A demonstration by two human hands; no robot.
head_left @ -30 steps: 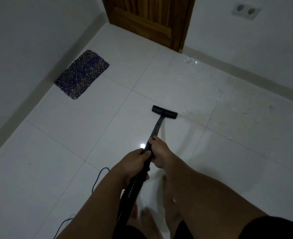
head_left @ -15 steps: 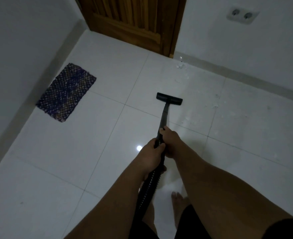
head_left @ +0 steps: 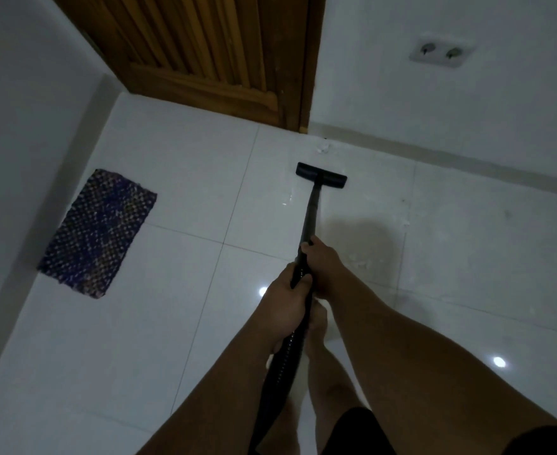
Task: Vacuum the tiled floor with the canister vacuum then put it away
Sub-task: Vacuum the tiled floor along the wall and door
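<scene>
A black vacuum wand [head_left: 311, 215] runs from my hands down to a flat black floor nozzle [head_left: 321, 175] resting on the white tiled floor [head_left: 178, 178] near the door. My right hand [head_left: 324, 261] grips the wand higher up; my left hand [head_left: 287, 307] grips it just behind, where the ribbed black hose [head_left: 280, 362] begins. The hose drops between my arms toward my bare feet. The canister is out of sight. White crumbs [head_left: 323, 147] lie just beyond the nozzle, and more crumbs [head_left: 359, 262] lie to the right of my hands.
A wooden door [head_left: 211, 50] stands shut at the far end. A dark woven mat [head_left: 98, 234] lies along the left wall. The right wall carries a double socket [head_left: 439, 54] above a pale skirting. My bare feet [head_left: 316, 326] stand below the hose.
I have stepped forward and pushed the nozzle away from me toward the door and the crumbs there. Both hands keep the same grip on the wand.
</scene>
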